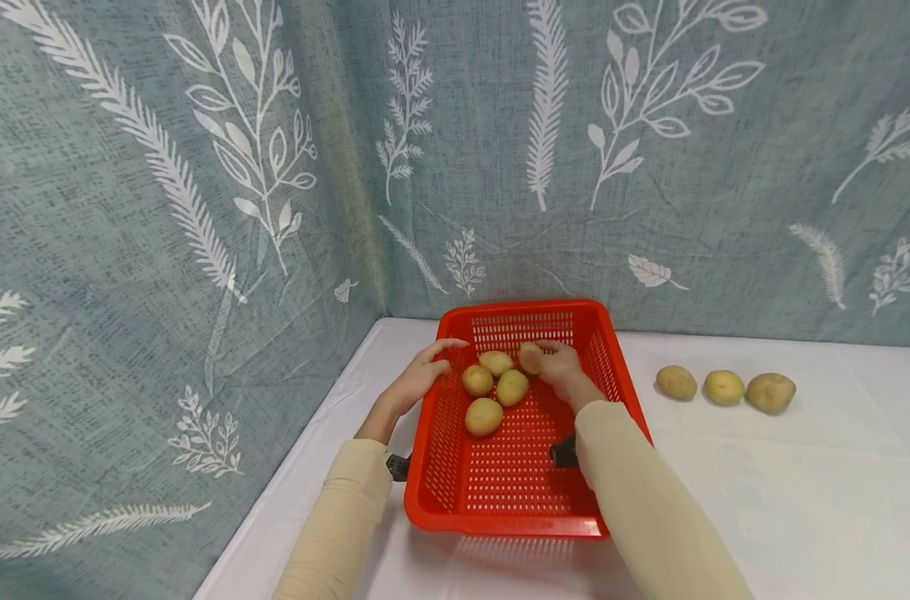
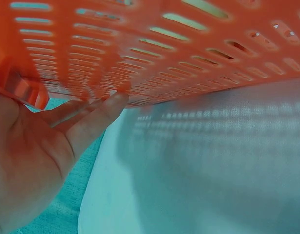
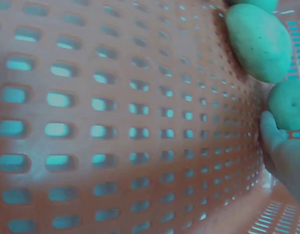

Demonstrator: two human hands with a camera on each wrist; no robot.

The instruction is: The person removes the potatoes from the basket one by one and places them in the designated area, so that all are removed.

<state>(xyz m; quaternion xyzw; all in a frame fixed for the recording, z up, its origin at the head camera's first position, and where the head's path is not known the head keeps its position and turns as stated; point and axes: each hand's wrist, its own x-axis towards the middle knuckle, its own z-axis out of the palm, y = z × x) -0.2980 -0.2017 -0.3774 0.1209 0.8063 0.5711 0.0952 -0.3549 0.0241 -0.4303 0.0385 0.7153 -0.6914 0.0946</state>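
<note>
My right hand is inside a red plastic basket, gripping a potato near its back wall. The right wrist view shows the fingers against this held potato, close to another potato. Several potatoes lie on the basket floor, among them one at the back and one nearer the front. My left hand is at the basket's left rim, fingers extended. From the left wrist, the hand appears beside the slotted outer wall, its fingers fairly straight.
Three potatoes stand in a row right of the basket: a left one, a middle one and a right one. A white cloth covers the table. Grey-green leaf-patterned curtains hang behind and at the left.
</note>
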